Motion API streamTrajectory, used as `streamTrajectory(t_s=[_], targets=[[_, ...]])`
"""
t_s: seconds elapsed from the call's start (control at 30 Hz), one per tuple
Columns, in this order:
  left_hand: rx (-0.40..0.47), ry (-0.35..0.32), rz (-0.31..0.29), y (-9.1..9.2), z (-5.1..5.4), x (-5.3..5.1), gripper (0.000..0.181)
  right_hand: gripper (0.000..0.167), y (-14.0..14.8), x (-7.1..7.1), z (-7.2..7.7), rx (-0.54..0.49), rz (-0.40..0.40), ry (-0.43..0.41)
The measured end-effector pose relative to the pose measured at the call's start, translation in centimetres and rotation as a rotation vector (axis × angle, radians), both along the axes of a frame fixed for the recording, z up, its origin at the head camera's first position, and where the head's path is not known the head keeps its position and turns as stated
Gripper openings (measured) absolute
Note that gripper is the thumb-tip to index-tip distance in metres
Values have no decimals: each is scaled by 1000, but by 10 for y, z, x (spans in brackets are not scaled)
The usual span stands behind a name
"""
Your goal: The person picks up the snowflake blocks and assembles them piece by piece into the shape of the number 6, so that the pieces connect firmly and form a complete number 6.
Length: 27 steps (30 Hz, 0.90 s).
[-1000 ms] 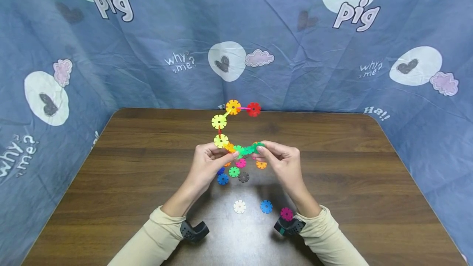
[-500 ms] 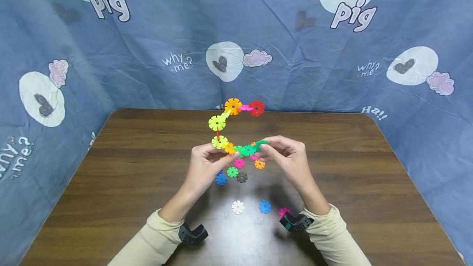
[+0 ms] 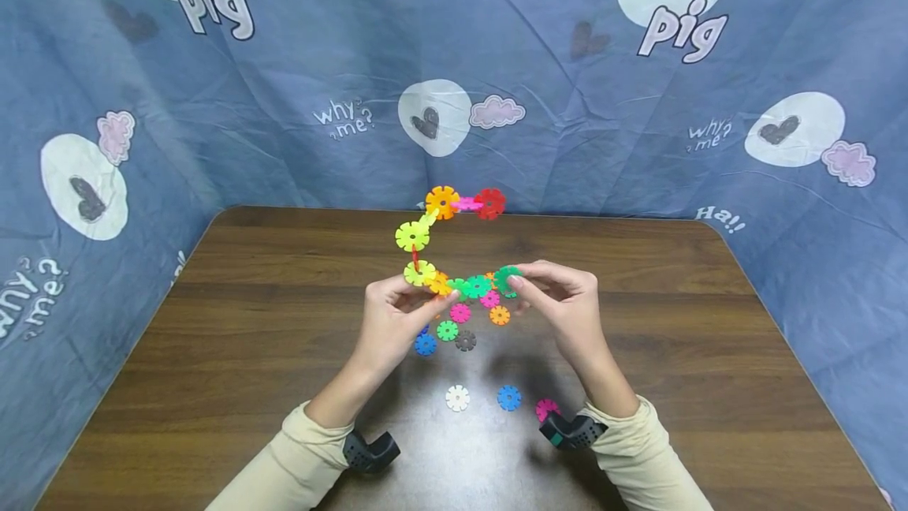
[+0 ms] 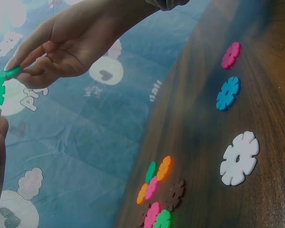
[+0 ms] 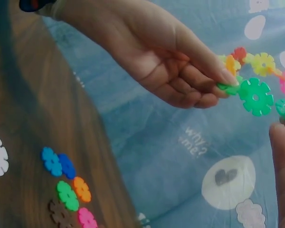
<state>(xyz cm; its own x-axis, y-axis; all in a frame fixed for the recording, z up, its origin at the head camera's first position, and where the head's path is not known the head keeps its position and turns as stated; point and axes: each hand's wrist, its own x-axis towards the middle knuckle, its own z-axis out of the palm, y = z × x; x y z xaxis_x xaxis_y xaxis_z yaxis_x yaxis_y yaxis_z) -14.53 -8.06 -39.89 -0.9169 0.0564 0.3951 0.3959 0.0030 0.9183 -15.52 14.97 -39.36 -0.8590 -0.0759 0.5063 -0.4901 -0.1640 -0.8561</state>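
A curved chain of interlocking snowflake discs (image 3: 413,236) hangs above the table between both hands. Yellow, orange, pink and red discs form its far part; green discs (image 3: 478,286) form the near end. My left hand (image 3: 390,330) pinches the chain at a light green disc (image 5: 229,88), beside an orange one. With thumb and fingers, my right hand (image 3: 563,306) pinches the dark green disc (image 3: 507,280) at the chain's right end. In the right wrist view a whole green disc (image 5: 256,97) shows between the two hands. The hands partly cover the discs they pinch.
Loose discs lie on the wooden table (image 3: 248,353): a white one (image 3: 457,398), a blue one (image 3: 508,397) and a magenta one (image 3: 546,409) near the front. Behind them sits a cluster with green (image 3: 448,330), brown (image 3: 465,341) and orange (image 3: 500,315) discs. A blue printed cloth (image 3: 553,140) surrounds the table.
My right hand has moved slightly right, and the dark green end disc has turned to show more of its face. The chain's far part has shifted slightly left. My left hand keeps its pinch.
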Motion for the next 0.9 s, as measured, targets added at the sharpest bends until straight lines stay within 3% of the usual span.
streamTrajectory(t_s=[0.4, 0.9], targets=[[-3, 3, -8, 0, 0, 1, 17, 12, -3, 4, 0, 68, -83, -26], [71, 2, -32, 2, 1, 2, 10, 9, -6, 6, -1, 44, -37, 0]])
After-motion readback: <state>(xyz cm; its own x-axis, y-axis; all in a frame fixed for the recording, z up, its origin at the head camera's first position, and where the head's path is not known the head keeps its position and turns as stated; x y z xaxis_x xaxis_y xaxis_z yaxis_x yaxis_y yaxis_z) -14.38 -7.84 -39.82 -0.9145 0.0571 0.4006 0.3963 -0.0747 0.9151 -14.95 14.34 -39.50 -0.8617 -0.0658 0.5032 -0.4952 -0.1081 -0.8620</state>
